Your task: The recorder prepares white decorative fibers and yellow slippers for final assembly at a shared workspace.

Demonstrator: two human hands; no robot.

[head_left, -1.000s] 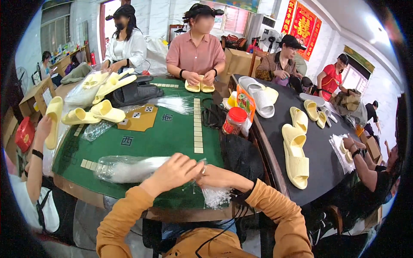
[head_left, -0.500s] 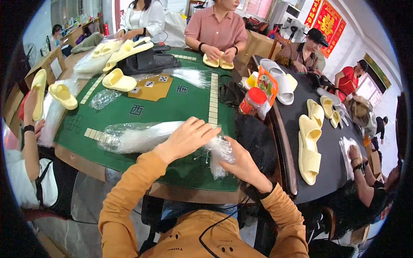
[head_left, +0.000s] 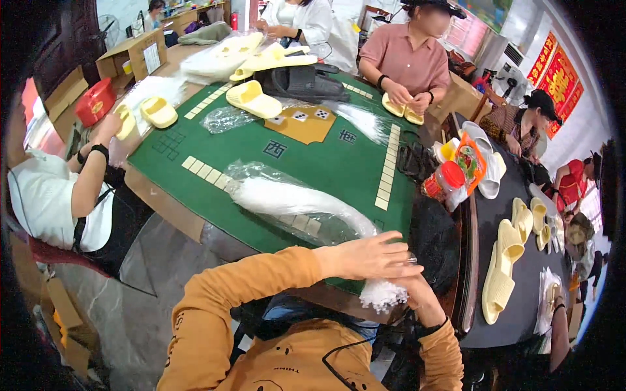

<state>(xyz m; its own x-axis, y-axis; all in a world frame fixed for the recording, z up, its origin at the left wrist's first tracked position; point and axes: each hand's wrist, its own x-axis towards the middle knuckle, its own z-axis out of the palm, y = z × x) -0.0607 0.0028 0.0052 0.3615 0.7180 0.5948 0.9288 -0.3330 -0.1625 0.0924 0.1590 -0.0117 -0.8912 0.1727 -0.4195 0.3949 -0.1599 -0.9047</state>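
A long bundle of clear plastic bags [head_left: 293, 202] lies across the near side of the green game table [head_left: 339, 163]. My left hand [head_left: 368, 257] rests flat on the bundle's near end, fingers spread. Just below it, my right hand [head_left: 411, 290] is closed on the bunched white end of the bags [head_left: 381, 294] at the table's edge. Both my sleeves are orange.
Yellow slippers [head_left: 253, 99] and rows of tiles [head_left: 388, 166] lie on the green table. A person in pink [head_left: 407, 62] holds slippers at the far side; another person [head_left: 72, 189] sits at left. A red-lidded jar [head_left: 442, 180] and more slippers [head_left: 502, 267] are on the dark table at right.
The view has swung left and tilted. My left hand has slid right along the bundle to its near end, and my right hand has gathered the bag ends beneath it.
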